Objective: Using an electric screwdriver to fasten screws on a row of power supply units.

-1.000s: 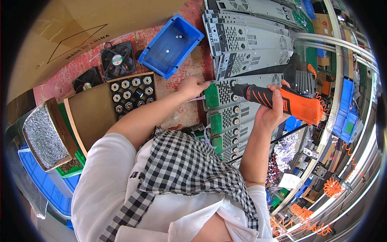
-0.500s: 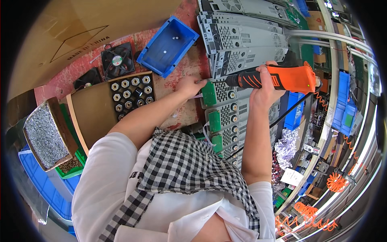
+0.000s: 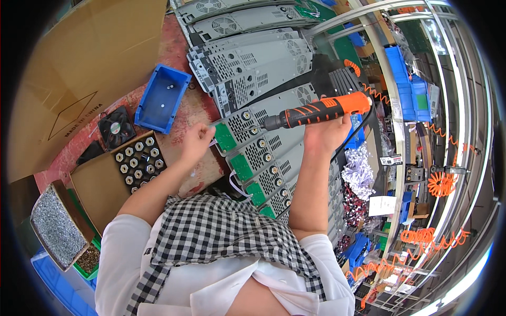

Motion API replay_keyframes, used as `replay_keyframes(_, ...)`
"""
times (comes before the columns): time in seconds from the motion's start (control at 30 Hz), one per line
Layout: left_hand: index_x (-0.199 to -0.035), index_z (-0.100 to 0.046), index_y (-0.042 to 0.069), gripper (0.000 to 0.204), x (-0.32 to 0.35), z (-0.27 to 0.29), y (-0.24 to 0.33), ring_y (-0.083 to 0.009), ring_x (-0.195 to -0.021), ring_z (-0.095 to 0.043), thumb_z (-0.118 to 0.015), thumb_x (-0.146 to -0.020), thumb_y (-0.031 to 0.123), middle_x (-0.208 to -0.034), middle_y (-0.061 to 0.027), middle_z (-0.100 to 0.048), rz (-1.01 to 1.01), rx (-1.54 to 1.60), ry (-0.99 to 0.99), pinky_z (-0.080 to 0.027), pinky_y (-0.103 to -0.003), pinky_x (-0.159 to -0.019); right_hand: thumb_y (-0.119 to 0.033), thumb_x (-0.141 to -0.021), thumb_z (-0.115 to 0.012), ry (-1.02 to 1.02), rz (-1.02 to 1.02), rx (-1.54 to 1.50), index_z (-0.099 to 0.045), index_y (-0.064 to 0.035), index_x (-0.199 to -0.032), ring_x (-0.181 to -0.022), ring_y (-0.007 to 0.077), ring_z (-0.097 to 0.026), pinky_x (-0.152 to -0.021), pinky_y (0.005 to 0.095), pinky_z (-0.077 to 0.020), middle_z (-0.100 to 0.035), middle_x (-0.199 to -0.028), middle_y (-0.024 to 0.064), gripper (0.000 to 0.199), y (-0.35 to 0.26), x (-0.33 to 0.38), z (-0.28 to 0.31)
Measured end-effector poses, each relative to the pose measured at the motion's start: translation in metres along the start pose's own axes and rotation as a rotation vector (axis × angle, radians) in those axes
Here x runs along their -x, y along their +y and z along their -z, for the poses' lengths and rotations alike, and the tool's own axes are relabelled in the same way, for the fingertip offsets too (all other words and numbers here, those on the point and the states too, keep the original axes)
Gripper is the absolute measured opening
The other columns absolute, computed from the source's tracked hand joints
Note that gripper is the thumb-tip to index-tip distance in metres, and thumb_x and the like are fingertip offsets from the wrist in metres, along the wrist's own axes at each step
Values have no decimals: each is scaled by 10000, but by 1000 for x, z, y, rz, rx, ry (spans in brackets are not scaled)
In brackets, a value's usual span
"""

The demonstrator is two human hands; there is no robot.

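An orange and black electric screwdriver [image 3: 316, 114] lies in my right hand [image 3: 326, 135], which is wrapped round its body from below. Its tip points left, over a grey perforated metal panel [image 3: 279, 105] close to the green circuit board [image 3: 225, 138] at that panel's left end. Just left of this board is my left hand [image 3: 197, 141], fingers curled and pinched together; whatever is between them is too small to make out. More such panels lie in a row toward me, each with a green board [image 3: 242, 167] and round metal fittings [image 3: 268, 157].
Grey panels [image 3: 253, 60] are stacked at the back. To the left stand a blue bin [image 3: 163, 97] with a few small pieces, a black fan [image 3: 116, 128], a carton of hex-topped fittings [image 3: 89, 184] and a box of small metal parts [image 3: 59, 226]. White cables [image 3: 360, 174] lie at right.
The view has shifted, so the bench appears lower and farther left. The screwdriver has come away from the left hand and tilted, and the left hand has moved off the board's edge.
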State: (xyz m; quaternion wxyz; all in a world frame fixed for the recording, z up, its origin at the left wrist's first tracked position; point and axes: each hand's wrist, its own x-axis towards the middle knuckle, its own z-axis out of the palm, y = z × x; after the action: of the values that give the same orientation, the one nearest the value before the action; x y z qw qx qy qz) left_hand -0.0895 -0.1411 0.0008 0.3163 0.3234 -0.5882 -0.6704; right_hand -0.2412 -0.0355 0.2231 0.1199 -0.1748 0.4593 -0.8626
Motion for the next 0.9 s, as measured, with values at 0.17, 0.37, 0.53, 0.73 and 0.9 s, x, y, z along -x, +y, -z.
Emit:
replay_keyframes(0.17, -604, -508, 21, 271, 34, -7, -26, -71, -456, -379, -603, -739, 235, -499, -16, -466, 48, -13, -157, -318, -255, -421, -381, -805, -315, 64, -92, -60, -472, -74, -1030, -815, 284, -492, -760, 404, -402, -500, -972, 144, 411, -7, 14, 14)
replay_keyframes(0.37, -672, -521, 6, 347, 57, -9, -20, -106, -452, -472, -558, -772, 336, -506, -41, -491, 373, 18, -360, -346, -244, -391, -593, -748, -408, 45, 18, 12, -453, -74, -1028, -731, 258, -503, -674, 370, -428, -493, -963, 149, 592, -1, 33, 21)
replay_keyframes(0.53, -798, -504, 39, 412, 46, -17, -30, -68, -400, -382, -428, -823, 442, -566, -25, -477, 625, 115, -559, -259, -206, -326, -284, -773, -558, -95, 160, 266, -382, -73, -1049, -701, 216, -507, -641, 352, -425, -473, -940, 146, 389, 20, 62, 18)
replay_keyframes(0.73, -789, -504, 43, 409, 43, -24, -34, -62, -388, -339, -382, -849, 429, -594, -25, -484, 638, 221, -642, -224, -205, -323, -54, -708, -539, -122, 228, 318, -358, -23, -1009, -658, 210, -523, -616, 322, -446, -479, -917, 165, 352, 27, 71, 21)
replay_keyframes(0.9, -742, -499, 43, 390, 45, -26, -40, -60, -373, -324, -387, -857, 398, -556, -24, -469, 586, 274, -626, -207, -205, -316, -44, -694, -535, -138, 225, 305, -360, -21, -1005, -660, 206, -522, -619, 326, -444, -480, -915, 166, 357, 29, 72, 23)
